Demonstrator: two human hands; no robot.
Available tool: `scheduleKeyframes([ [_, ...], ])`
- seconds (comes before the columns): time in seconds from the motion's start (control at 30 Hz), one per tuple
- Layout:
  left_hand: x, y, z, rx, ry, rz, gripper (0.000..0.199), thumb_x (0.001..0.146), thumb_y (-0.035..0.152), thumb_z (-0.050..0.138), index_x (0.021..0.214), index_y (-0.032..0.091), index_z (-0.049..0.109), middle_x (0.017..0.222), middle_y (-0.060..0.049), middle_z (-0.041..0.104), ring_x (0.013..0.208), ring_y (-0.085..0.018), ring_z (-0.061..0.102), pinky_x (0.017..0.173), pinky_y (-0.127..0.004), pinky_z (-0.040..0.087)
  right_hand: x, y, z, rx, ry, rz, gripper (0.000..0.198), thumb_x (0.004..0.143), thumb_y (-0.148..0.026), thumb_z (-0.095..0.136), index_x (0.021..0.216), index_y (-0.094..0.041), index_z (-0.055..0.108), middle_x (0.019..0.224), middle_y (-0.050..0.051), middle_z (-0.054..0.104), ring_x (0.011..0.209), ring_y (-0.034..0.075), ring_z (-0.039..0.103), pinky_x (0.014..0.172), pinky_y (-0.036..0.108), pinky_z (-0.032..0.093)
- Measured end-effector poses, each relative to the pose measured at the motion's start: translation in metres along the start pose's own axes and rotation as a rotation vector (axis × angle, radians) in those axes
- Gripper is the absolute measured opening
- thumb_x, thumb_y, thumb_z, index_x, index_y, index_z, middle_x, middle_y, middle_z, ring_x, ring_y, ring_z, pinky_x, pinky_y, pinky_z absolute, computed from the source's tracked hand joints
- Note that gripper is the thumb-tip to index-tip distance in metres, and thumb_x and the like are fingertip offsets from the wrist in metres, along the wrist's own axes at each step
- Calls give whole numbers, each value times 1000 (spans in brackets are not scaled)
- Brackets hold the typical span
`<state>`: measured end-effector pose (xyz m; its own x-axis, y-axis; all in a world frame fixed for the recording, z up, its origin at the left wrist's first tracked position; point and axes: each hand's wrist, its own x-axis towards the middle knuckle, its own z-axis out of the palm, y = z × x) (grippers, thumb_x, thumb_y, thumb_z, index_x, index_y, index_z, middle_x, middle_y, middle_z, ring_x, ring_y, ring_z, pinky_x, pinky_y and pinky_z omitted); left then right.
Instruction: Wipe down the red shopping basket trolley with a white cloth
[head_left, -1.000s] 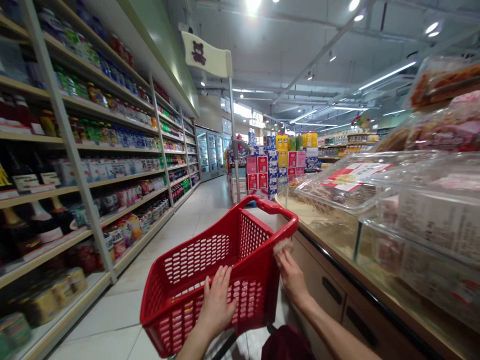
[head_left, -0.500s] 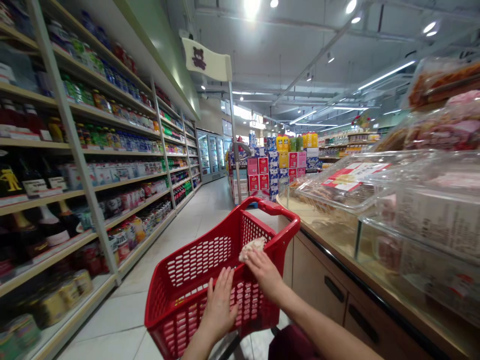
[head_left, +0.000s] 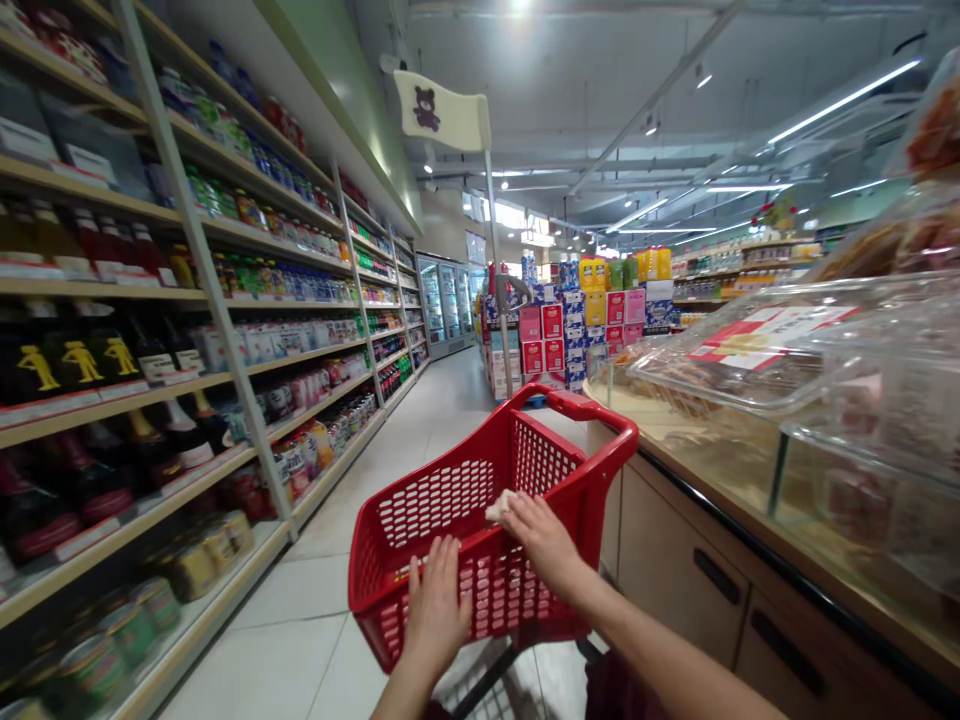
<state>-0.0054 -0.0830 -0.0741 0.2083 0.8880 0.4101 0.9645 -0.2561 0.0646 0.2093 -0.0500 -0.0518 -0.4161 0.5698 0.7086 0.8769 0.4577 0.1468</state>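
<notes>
While our left hand (head_left: pixel 436 612) lies against the near side of the red shopping cart (head_left: pixel 491 582), we find its fingers extended and open, pointing up to the rim. Our right hand (head_left: pixel 546 542) rests at that same rim, farther right, its fingers drawn together on a crumpled pale cloth (head_left: pixel 498 508); the thumb is hidden, so we cannot tell how tightly the cloth is pinched. We record the cloth showing just past the fingertips. The cart stands before us on pale floor tiles (head_left: pixel 277 625), its raised end close to a wood-fronted counter (head_left: pixel 671 545) bearing clear plastic food packs (head_left: pixel 742 350). On our left we observe drink shelves (head_left: pixel 300 430); ahead, stacked cartons (head_left: pixel 551 350) and a cream flag (head_left: pixel 461 118) with a dark bear.
</notes>
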Motion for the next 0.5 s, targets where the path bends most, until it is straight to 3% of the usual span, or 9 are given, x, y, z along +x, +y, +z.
scheduleKeyframes([
  [0.07, -9, -14, -1, 32, 62, -108, 58, 68, 11, 37, 126, 8, 35, 134, -12, 38, 126, -23, 27, 104, -49, 15, 0, 14, -7, -34, -2, 97, 44, 77, -1, 36, 113, -18, 55, 123, 8, 51, 115, 21, 44, 96, 41, 34],
  [0.17, -20, -28, 1, 33, 98, -121, 60, 66, 10, 38, 126, 8, 35, 133, -12, 38, 126, -23, 26, 104, -47, 15, 2, 17, -9, -41, 14, 185, 44, 78, -1, 34, 114, -16, 54, 124, 11, 49, 116, 22, 42, 96, 43, 31],
  [0.23, -23, -33, 3, 1, 84, -89, 62, 65, 11, 40, 126, 9, 35, 133, -11, 39, 126, -23, 27, 104, -47, 16, 7, -13, 2, 19, 1, 129, 42, 79, -3, 36, 114, -17, 54, 123, 10, 50, 116, 21, 42, 97, 41, 31],
  [0.37, -27, -53, 2, -52, 42, -62, 61, 65, 14, 41, 126, 9, 34, 133, -12, 38, 126, -23, 26, 104, -46, 21, 21, -103, 29, 195, -59, -37, 35, 84, -18, 41, 117, -19, 51, 124, 6, 50, 118, 20, 40, 99, 38, 30],
  [0.43, -33, -71, 1, -43, 33, -187, 59, 66, 15, 40, 125, 6, 34, 133, -15, 37, 126, -26, 27, 103, -46, 23, 25, -124, 32, 254, -92, -96, 36, 84, -22, 42, 119, -20, 48, 126, 5, 48, 119, 19, 38, 100, 37, 28],
  [0.5, -42, -89, 1, -47, 21, -278, 59, 67, 17, 41, 124, 3, 34, 133, -18, 36, 125, -27, 28, 102, -45, 26, 25, -120, 30, 264, -112, -80, 36, 84, -19, 41, 120, -21, 48, 127, 5, 47, 120, 19, 37, 100, 39, 26],
])
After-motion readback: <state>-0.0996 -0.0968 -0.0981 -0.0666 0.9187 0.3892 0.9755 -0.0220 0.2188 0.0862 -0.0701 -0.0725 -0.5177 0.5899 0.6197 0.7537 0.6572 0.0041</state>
